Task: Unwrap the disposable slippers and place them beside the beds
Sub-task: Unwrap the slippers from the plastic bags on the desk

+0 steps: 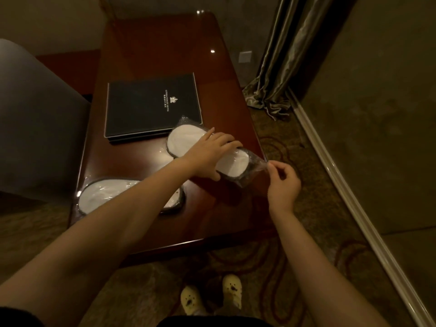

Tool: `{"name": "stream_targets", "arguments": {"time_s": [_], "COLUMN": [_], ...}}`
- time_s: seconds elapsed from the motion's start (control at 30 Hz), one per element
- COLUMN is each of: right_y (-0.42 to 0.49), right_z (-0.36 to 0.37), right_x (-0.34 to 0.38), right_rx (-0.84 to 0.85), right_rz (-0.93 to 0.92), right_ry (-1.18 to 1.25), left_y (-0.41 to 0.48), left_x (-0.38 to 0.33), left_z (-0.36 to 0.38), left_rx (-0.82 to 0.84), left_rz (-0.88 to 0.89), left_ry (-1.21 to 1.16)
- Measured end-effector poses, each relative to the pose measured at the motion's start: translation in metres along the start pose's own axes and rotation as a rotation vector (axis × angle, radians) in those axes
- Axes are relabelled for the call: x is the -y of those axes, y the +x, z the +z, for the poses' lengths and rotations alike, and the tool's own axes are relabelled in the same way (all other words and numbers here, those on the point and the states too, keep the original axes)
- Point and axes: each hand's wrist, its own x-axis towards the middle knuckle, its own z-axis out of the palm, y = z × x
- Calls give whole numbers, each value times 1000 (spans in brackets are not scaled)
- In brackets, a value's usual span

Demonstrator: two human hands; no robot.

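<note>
Two pairs of white disposable slippers in clear plastic wrap lie on a dark red wooden table (146,48). The far pack (186,141) sits at the table's right edge, partly on a folder. My left hand (210,153) lies across its middle and grips it. My right hand (282,182) pinches the loose end of the plastic wrap (258,166) just past the table's edge. The near pack (106,194) lies at the front left, partly hidden under my left forearm.
A black hotel folder (151,107) lies mid-table behind the far pack. A grey upholstered chair (35,128) stands to the left. Right of the table are patterned carpet (295,244), a curtain (280,64) and a wall with a skirting board (354,208). My feet in yellow shoes (212,293) stand at the front.
</note>
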Motion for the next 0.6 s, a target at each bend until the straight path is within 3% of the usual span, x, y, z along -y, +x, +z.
{"name": "stream_targets", "arguments": {"time_s": [0.23, 0.33, 0.6], "right_y": [9, 0, -7], "right_z": [21, 32, 49], "right_x": [28, 33, 32], "right_rx": [130, 241, 273], "right_rz": [298, 283, 264], "right_ry": [224, 133, 71], "left_y": [-26, -36, -72], "left_x": [11, 18, 26], "left_z": [-13, -21, -37], "left_rx": [-83, -113, -188], "left_rz": [-57, -115, -254], "left_ry": [23, 10, -89]}}
